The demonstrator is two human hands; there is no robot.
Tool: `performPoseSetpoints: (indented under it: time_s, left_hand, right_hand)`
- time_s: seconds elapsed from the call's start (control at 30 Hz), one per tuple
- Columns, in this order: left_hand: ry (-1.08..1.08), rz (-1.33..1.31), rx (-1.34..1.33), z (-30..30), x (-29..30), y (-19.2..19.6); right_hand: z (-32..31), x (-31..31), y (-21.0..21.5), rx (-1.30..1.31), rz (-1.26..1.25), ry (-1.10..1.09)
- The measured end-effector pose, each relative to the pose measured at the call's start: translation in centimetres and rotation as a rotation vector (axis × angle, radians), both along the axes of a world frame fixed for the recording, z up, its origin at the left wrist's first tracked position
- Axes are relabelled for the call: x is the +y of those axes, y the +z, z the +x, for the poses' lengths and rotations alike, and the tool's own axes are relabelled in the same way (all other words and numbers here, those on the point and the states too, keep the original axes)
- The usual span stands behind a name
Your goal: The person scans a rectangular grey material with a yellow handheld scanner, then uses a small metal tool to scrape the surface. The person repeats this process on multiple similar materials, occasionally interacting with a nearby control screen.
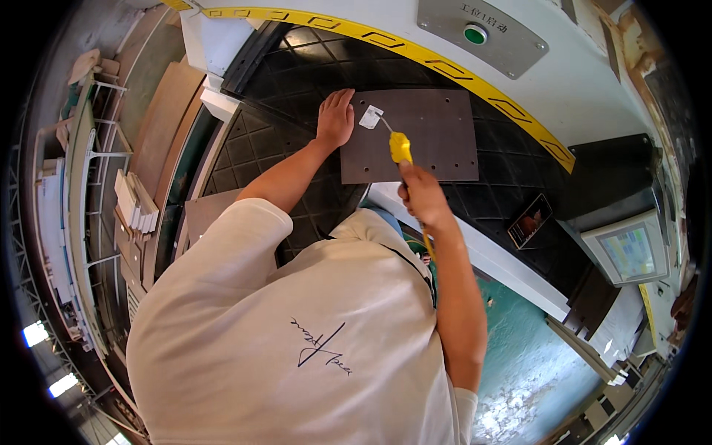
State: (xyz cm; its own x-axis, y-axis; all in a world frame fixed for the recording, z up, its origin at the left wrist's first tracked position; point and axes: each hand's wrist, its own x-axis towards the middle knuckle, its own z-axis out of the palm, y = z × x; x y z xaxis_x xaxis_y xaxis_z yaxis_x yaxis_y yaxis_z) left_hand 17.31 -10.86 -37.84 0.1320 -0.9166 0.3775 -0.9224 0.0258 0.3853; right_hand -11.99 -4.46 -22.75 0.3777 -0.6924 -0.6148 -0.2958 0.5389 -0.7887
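A dark grey-brown rectangular panel [437, 137] with small holes near its edges lies on the black tiled machine bed. My left hand [337, 120] rests at the panel's left edge, fingers stretched out and holding nothing. In my right hand [425, 194] is a yellow air blow gun [400, 147], gripped by its handle below the panel's front edge. Its thin metal nozzle reaches over the panel, the tip at a small white label [371, 116] near the upper left corner. A yellow hose [429, 246] trails down from my right hand.
Beyond the panel curves a machine housing with a yellow stripe [386, 41] and a green button [475, 33]. A screen [627, 250] stands at the right, with a dark framed card [530, 221] nearer. Boards [159, 141] and stacked white strips [135, 204] are on the left.
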Motion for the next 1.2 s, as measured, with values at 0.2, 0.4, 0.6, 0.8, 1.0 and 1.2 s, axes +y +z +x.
performPoseSetpoints:
  time_s: [0.2, 0.4, 0.6, 0.8, 1.0, 1.2]
  left_hand:
    - [-0.078, -0.036, 0.060, -0.2, 0.4, 0.1]
    - [-0.113, -0.047, 0.183, 1.2, -0.1, 0.2]
    - [-0.040, -0.086, 0.342, 1.9, -1.2, -0.7]
    - [-0.031, -0.147, 0.214, 1.1, -1.1, -1.4]
    - [-0.007, 0.051, 0.005, 2.0, 0.2, -0.8]
    - [-0.367, 0.181, -0.256, 0.7, 0.5, 2.0]
  right_hand:
    - [3.4, 0.0, 0.4, 0.084, -0.110, 0.028]
    - [4.2, 0.1, 0.5, 0.097, -0.089, 0.070]
    - [4.7, 2.1, -0.6, 0.060, -0.072, 0.063]
    - [6.1, 1.6, -2.2, 0.159, -0.333, 0.055]
    - [2.9, 2.9, -1.1, 0.010, -0.140, 0.058]
    - [-6.0, 1.3, 0.0, 0.030, -0.068, -0.527]
